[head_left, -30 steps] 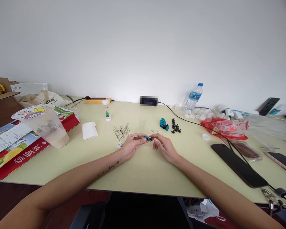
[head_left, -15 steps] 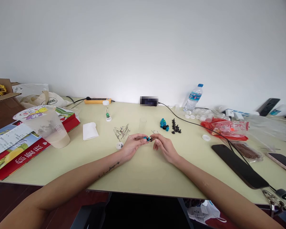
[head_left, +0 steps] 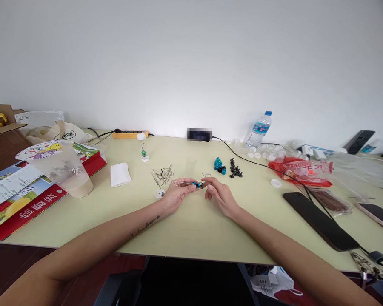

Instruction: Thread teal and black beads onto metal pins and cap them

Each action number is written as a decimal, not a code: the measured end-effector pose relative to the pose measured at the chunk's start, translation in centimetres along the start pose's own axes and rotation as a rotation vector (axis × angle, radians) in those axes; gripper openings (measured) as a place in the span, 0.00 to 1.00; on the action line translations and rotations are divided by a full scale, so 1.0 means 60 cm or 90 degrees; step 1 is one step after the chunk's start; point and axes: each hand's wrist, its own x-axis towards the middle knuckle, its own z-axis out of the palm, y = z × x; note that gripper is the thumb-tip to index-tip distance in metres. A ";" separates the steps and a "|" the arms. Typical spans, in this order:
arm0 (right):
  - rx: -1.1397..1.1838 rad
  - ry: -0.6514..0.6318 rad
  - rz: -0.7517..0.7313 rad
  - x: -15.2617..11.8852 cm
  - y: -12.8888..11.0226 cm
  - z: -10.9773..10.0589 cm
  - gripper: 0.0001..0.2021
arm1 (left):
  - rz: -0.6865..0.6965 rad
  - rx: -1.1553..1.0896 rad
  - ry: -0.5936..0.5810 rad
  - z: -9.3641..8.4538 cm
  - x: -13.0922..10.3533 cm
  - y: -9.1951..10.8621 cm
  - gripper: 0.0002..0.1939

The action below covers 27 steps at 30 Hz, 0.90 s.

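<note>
Near the middle of the table, my left hand (head_left: 178, 192) pinches a small blue and black piece (head_left: 197, 185) between thumb and fingers. My right hand (head_left: 219, 194) is at the piece's black end, index fingertip against it, the other fingers curled and apart from it. Just left of my left hand lie a small white cap (head_left: 160, 194) with tiny parts in it and a heap of thin metal pins (head_left: 163, 174). Beyond my hands stands a clear tube (head_left: 190, 167). Blue pieces (head_left: 218, 163) and black pieces (head_left: 235, 169) are heaped behind my right hand.
A cup (head_left: 67, 170) stands on a red box at the left, near a folded white paper (head_left: 120, 174). A water bottle (head_left: 259, 129), red packet (head_left: 300, 171) and black power bank (head_left: 321, 221) are at the right. A cable crosses from the phone (head_left: 199, 134) by the wall.
The view has shifted very slightly. Both hands keep nearly the same pose around the small blue and black piece.
</note>
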 end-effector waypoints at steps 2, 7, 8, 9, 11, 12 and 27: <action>0.000 -0.002 0.001 0.000 0.000 0.000 0.18 | 0.003 -0.001 -0.001 0.000 0.000 0.000 0.14; -0.003 0.000 -0.001 0.000 0.000 0.000 0.18 | 0.004 -0.003 -0.001 0.001 0.001 0.000 0.14; -0.003 0.002 -0.001 0.000 0.001 0.000 0.18 | 0.003 -0.004 0.000 0.001 0.001 0.001 0.14; -0.005 -0.001 -0.001 0.000 0.001 0.000 0.18 | 0.001 -0.003 0.001 0.001 0.001 0.001 0.14; -0.010 -0.012 -0.003 0.000 0.001 0.000 0.18 | -0.001 -0.002 0.001 0.002 0.000 0.001 0.14; -0.009 -0.013 -0.002 0.000 0.001 0.000 0.18 | -0.001 -0.002 0.002 0.002 0.000 0.001 0.14; -0.004 -0.017 -0.001 0.000 0.002 -0.001 0.17 | 0.003 -0.001 -0.002 0.001 0.001 0.000 0.14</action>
